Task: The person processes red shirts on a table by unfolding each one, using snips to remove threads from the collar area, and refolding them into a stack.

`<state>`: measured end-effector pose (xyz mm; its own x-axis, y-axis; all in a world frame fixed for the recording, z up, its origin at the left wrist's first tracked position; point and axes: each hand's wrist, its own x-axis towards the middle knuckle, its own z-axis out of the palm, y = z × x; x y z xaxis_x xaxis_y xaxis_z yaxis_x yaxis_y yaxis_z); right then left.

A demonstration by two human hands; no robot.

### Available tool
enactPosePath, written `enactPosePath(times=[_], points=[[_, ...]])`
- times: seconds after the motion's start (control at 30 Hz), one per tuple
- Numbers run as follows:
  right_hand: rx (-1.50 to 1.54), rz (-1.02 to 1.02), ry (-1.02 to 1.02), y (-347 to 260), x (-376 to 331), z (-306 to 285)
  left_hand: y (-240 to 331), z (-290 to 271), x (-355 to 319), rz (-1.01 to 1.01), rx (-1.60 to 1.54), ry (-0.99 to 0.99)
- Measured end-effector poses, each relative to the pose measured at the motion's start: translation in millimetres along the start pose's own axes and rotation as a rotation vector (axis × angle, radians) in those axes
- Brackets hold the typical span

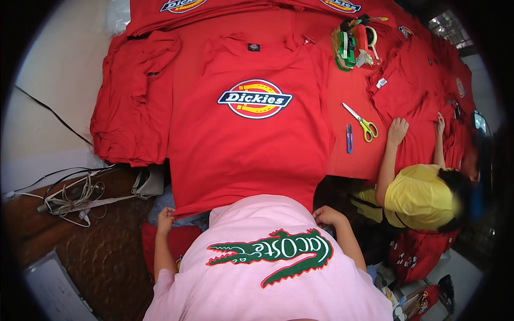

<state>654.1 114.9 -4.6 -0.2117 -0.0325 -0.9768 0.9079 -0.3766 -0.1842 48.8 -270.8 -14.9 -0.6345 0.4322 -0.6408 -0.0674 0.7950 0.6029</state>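
Note:
A red T-shirt (241, 144) with an oval logo print in white, blue and yellow lies spread over the table, its neckline away from me and its hem hanging over the near edge. My left hand (165, 219) is closed, pinching the left corner of the hem. At the right corner, my right hand (329, 215) is closed on the hem too, with its fingertips partly hidden by the cloth. Scissors with yellow-green handles (368, 130) and blue thread snips (349, 139) lie just right of the shirt.
A folded pile of red shirts (134, 101) lies on the left. Tape dispensers (353, 45) stand at the far right of the red-covered table (345, 166). A co-worker in yellow (420, 195) handles another red shirt (409, 101). Tangled cables (77, 195) lie at lower left.

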Motion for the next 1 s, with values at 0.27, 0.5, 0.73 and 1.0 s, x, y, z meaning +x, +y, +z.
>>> enactPosePath(times=[0.27, 0.5, 0.73, 1.0], points=[[0.016, -0.336, -0.087, -174.9, -74.5, -83.0, 115.4, -23.5, 43.5, -0.205, 0.182, -0.384], [-0.084, -1.207, 1.187, -336.3, -46.2, -223.3, 345.3, 35.2, 110.3, 0.424, -0.141, -0.297], [-1.138, -0.813, 1.816, -472.2, -42.0, -305.9, 489.2, 92.1, 185.5, 0.591, -0.203, -0.206], [-0.691, -0.831, 1.624, -527.6, -59.7, -368.5, 545.7, 113.6, 243.2, 0.420, -0.355, -0.302]])
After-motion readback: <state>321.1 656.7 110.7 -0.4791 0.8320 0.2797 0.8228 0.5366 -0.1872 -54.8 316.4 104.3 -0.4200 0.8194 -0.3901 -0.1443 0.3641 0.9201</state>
